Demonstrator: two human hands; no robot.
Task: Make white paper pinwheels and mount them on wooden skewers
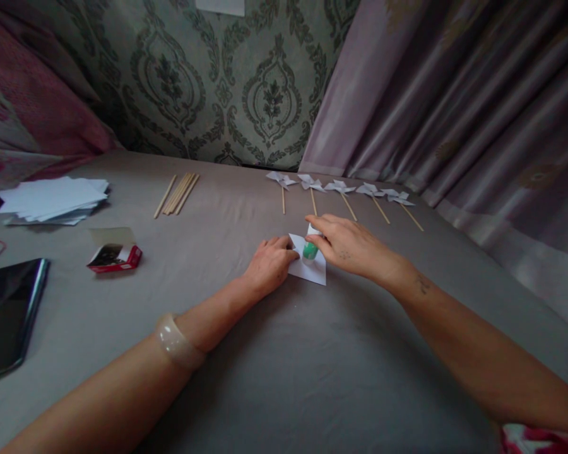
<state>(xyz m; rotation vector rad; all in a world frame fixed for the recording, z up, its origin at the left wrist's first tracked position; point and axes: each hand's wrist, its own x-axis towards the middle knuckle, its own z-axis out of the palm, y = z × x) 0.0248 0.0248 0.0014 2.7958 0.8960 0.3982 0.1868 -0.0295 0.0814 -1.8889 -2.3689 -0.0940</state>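
My right hand (346, 244) is closed around a green and white glue stick (310, 250), held upright with its lower end at the paper. Beneath it lies a small white sheet of paper (315, 272) with pointed corners, flat on the grey cloth. My left hand (271, 261) has its fingers curled at the paper's left edge, gripping or pressing it. The fingertips of that hand are partly hidden. Beyond my hands, several white paper pinwheels (339, 186) on wooden sticks lie in a row.
Several loose wooden sticks (182, 194) lie at the back left. A stack of white paper (52, 200) is farther left, with an open red box (116, 257) and a dark tablet (12, 315) nearer me. Curtains (407, 94) border the right side.
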